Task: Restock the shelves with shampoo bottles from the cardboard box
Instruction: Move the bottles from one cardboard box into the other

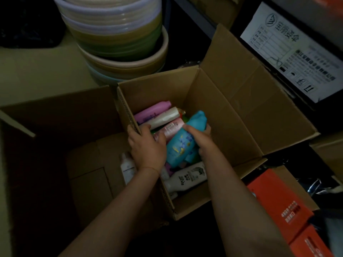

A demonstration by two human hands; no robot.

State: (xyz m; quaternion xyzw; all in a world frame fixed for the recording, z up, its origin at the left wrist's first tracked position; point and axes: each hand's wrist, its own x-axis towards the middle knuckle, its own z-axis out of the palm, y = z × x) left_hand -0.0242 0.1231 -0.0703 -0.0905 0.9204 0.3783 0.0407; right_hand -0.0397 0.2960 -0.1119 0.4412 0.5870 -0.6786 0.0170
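Right hand (199, 140): curling round the blue shampoo bottle (182, 143), lifting straight out is wisest.
Left hand (147, 145): grip closing on the pink bottle (169, 129) in the cardboard box (232, 115).

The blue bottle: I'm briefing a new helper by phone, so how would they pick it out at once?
Find the open brown cardboard box in front of the stacked pastel plastic basins. Among the bottles lying inside, the bright blue plastic bottle sits on top, between both hands, the right hand gripping it. Its neighbours are lilac, cream, pink or white.
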